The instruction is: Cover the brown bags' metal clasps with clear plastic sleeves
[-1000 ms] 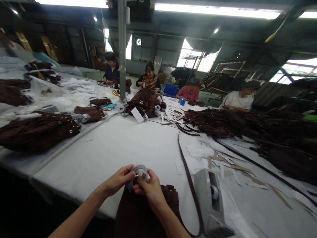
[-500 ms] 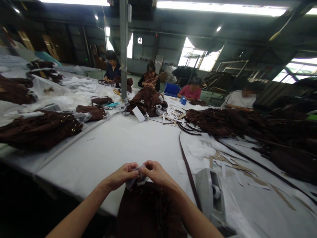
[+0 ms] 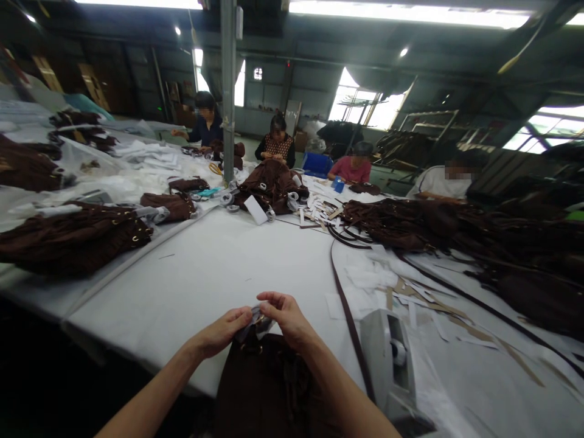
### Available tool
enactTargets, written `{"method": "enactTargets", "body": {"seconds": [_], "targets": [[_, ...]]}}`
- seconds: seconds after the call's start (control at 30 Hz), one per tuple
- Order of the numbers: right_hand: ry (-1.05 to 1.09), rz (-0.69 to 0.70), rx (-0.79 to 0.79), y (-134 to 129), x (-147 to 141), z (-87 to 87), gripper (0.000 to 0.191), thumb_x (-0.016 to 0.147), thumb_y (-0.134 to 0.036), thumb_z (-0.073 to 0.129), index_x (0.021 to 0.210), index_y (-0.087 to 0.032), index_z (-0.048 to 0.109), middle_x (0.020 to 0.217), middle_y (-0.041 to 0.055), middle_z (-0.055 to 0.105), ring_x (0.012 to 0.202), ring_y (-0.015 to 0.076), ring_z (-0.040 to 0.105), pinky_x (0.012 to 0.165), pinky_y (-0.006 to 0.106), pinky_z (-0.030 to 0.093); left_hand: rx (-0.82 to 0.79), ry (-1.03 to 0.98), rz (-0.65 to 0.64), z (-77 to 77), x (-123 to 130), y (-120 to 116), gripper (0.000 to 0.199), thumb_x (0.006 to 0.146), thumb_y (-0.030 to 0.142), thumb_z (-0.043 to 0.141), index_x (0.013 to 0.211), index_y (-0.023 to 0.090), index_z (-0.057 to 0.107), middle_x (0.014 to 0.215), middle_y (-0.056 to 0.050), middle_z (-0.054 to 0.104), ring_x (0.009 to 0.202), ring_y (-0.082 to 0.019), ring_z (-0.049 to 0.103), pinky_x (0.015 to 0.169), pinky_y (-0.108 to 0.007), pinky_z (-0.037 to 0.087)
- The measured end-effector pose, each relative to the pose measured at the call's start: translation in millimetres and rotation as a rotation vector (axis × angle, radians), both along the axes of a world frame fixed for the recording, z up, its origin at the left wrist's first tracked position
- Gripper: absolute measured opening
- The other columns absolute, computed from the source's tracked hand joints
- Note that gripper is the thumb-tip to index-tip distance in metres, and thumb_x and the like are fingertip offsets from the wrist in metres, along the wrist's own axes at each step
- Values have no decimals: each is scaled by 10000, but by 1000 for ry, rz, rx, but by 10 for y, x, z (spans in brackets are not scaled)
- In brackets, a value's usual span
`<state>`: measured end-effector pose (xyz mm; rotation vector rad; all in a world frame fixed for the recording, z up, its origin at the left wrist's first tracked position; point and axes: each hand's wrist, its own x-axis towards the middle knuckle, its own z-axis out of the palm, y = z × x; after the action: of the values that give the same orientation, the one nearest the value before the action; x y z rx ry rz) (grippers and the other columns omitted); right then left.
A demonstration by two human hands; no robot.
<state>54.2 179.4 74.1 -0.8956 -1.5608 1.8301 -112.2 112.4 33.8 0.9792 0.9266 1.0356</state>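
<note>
A dark brown drawstring-style bag (image 3: 269,389) with gold eyelets stands upright against the table's near edge, close to my body. At its top is a piece of thin greyish-white wrapping (image 3: 263,329), around what looks like a gold metal part. My left hand (image 3: 221,331) pinches the left side of this wrapping between thumb and fingers. From the other side my right hand (image 3: 288,317) has its thumb against the wrapping, the forefinger arched above it. The rest of the right fingers are partly hidden.
A grey tape dispenser (image 3: 383,353) stands to the right, beside a long brown strap (image 3: 344,304). Paper scraps (image 3: 429,298) and piled brown bags (image 3: 410,222) lie beyond. More bags (image 3: 73,237) are on the left. A metal post (image 3: 228,91) rises mid-table; several people sit opposite.
My right forefinger has lifted and spread from the wrapping, and the left hand has shifted slightly left and down. More of the gold part shows. A co-worker at far left has stretched an arm sideways.
</note>
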Motion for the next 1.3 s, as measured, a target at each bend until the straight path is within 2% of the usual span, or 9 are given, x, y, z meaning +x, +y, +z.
{"method": "enactTargets", "body": {"seconds": [0.17,0.37,0.47,0.57,0.67,0.87,1.0,1.13,1.3], "targets": [[-134,96,130,34,64,118,404,744,-461,671,983,-135,679,817,42,685,711,162,597,672,277,449,42,29,-10,50,-8,3,459,801,579,572,965,164,680,855,-43,630,814,-179,524,737,-258,411],[-356,203,282,116,152,317,185,615,-276,784,749,-163,724,622,-26,615,584,128,496,569,239,363,20,41,-19,32,-2,13,488,752,596,619,903,137,688,746,-30,612,720,-171,508,641,-248,394],[-404,86,360,68,166,361,273,630,-238,764,894,-191,711,757,-6,640,643,136,500,606,247,361,13,36,7,1,-8,24,505,776,604,586,920,129,677,747,-27,599,686,-151,489,617,-237,376],[-423,-113,408,-54,161,310,137,711,-313,707,752,-182,708,674,2,617,642,141,493,616,253,355,19,31,52,-30,7,30,498,821,597,530,936,130,659,780,-25,587,692,-137,481,631,-235,375],[-398,-134,326,-198,112,167,256,754,-353,645,583,-164,670,502,-16,553,518,125,473,532,245,342,33,42,80,-51,44,26,465,826,578,537,905,134,647,802,-21,584,717,-138,487,656,-239,386],[-213,-267,160,-371,-53,-154,230,751,-365,618,823,-153,671,755,41,696,726,188,630,673,271,483,60,120,183,-94,102,-27,430,803,572,575,820,144,617,730,4,562,680,-132,482,628,-232,388],[-156,-359,57,-397,-106,-286,236,706,-380,654,787,-162,619,714,49,693,683,198,643,652,294,506,63,126,219,-109,146,-62,418,795,573,586,919,174,570,739,11,590,651,-127,517,602,-227,403],[-132,-431,-58,-382,-119,-315,294,697,-421,658,812,-155,606,666,50,684,638,202,659,565,271,498,57,136,208,-117,150,-55,437,787,550,611,982,160,591,763,-7,625,617,-123,533,559,-217,399],[-118,-512,-156,-335,-94,-211,374,765,-491,561,901,-147,619,751,77,704,611,172,664,511,244,497,61,142,242,-155,85,-41,411,753,539,656,825,134,646,712,-2,603,618,-121,504,547,-208,382]]}}
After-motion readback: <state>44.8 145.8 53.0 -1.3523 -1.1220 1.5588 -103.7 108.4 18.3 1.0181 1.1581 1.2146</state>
